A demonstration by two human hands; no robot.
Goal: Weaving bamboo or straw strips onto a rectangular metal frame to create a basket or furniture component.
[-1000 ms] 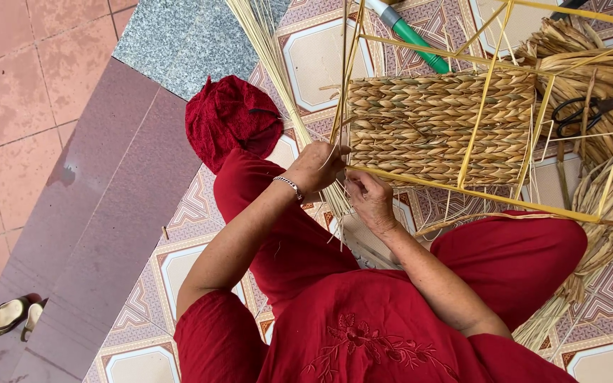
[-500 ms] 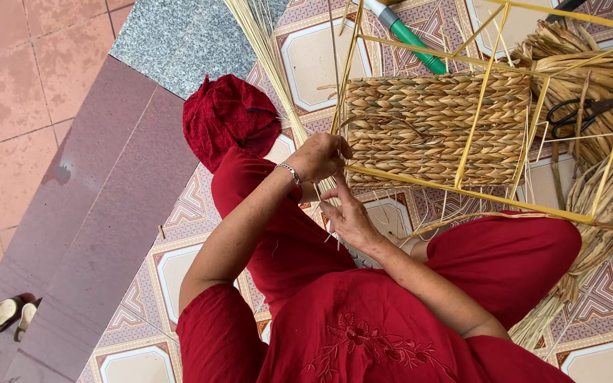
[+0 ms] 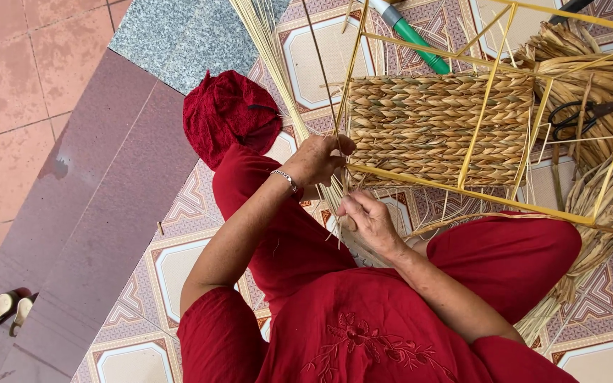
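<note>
Two hands busy at one corner of the weaving

Two hands meet at the near left corner of the yellow wire frame [image 3: 487, 195], which stands on the tiled floor [image 3: 179, 262]. The left hand [image 3: 317, 159], the one with the bracelet, is clenched around a bunch of dry straw strands [image 3: 278, 64]. It holds them right where the woven panel [image 3: 434, 128] ends, likely so the last rows stay tight and do not slip loose. The right hand [image 3: 370, 220] is just below, touching the strands. Its fingers are curled and pinch a few thin pieces, as if picking which one goes in. The long strands run up past the frame's left edge, so they are easy to pull. Black scissors [image 3: 590, 113] lie on a straw bundle [image 3: 604, 198] at the right side, close enough to grab. A green-handled tool [image 3: 413, 35] rests by the frame's far edge.
</note>
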